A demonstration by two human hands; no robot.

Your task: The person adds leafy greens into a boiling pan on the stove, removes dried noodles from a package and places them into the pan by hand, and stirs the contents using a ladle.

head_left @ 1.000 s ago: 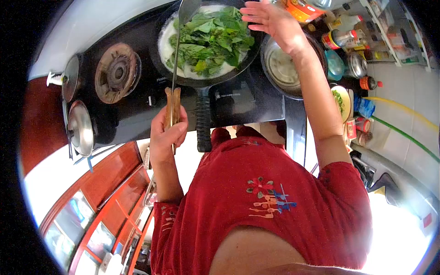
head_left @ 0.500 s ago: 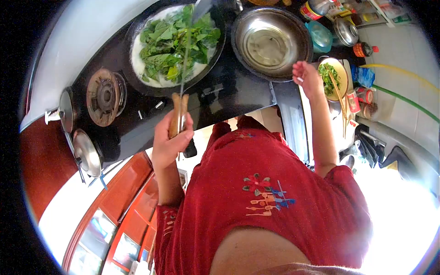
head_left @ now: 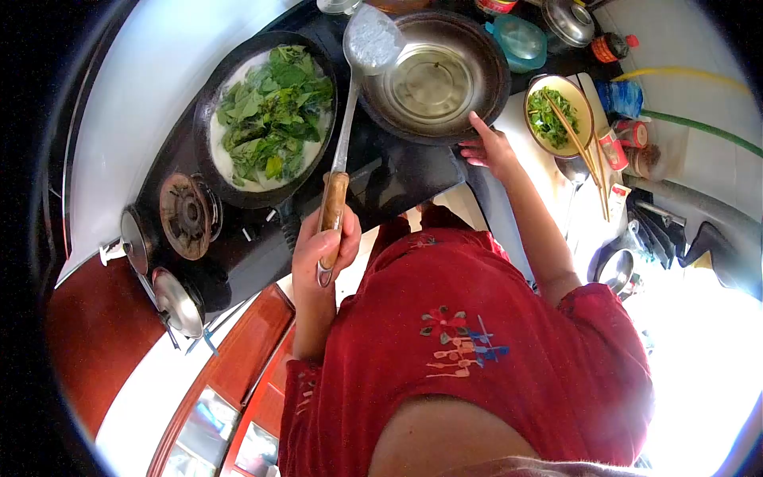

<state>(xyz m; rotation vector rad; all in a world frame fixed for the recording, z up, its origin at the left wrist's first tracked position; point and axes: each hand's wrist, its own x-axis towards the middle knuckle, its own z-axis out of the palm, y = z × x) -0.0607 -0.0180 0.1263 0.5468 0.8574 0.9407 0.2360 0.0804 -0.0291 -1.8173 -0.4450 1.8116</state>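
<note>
My left hand [head_left: 327, 246] is wrapped around the wooden handle of a metal spatula [head_left: 340, 151]. Its broad, wet-looking blade is raised over the left rim of a dark wok [head_left: 493, 60], which has a shallow pool of clear liquid at its bottom. At that wok's near right rim is my right hand [head_left: 491, 151], thumb over the edge and fingers curled outside and below it. Left of the spatula, a second dark pan [head_left: 205, 151] holds green leaves [head_left: 274, 111] heaped on white, steaming liquid.
A yellow bowl [head_left: 590, 131] of chopped greens, with chopsticks [head_left: 576, 135] across it, stands on the right. Behind are a teal container [head_left: 520, 44] and a lidded pot [head_left: 568, 24]. On the left are a burner [head_left: 185, 215] and metal lids [head_left: 179, 302].
The spatula has moved right, from above the leaves to the wok's left rim, its blade turning face-up. My right hand has shifted left and down along the wok's rim. The view has swung.
</note>
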